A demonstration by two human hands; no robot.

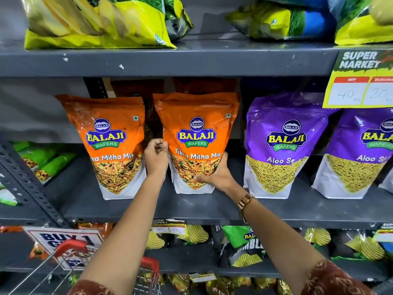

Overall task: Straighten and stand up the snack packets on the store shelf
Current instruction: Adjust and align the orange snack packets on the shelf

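Note:
Two orange Tikha Mitha Mix packets stand upright on the grey middle shelf (191, 207). My right hand (214, 176) grips the lower right corner of the middle orange packet (196, 133), thumb on its front. My left hand (156, 155) pinches that packet's left edge, in the gap beside the left orange packet (110, 137), which leans slightly. More orange packets sit behind them in shadow. To the right stand two purple Aloo Sev packets (280, 143) (361, 152), upright.
Yellow and green snack bags (95, 22) lie on the shelf above. A yellow price tag (359, 81) hangs at the upper right. A red-handled shopping cart (72, 258) is at the lower left, in front of the lower shelves of small packets (240, 243).

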